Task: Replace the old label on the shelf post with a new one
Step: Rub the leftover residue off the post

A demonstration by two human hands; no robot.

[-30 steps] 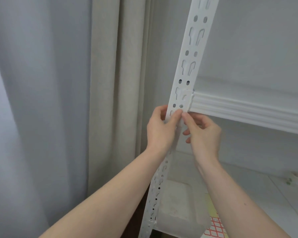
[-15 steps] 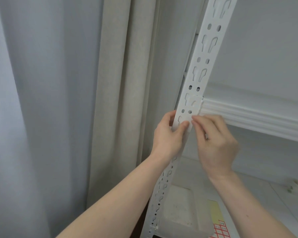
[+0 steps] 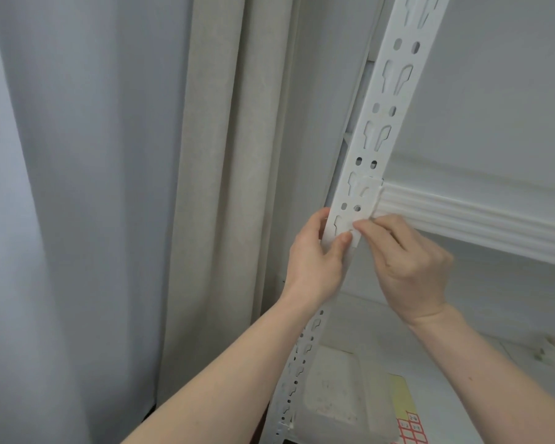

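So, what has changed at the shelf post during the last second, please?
The right hand turned its back to the camera, and its fingertips now pick at the pale label on the shelf post. The view also shifted, so the post sits further right. The left hand still grips the post, thumb on its face. The label is still stuck on.

Grey-blue curtain fills left. Beige curtain hangs just beside it, folds vertical. Pale grey wall behind shelving, right. White ribbed shelf edge runs right and slightly down. Lower shelf white beneath. Light soft, even, no hard shadows.
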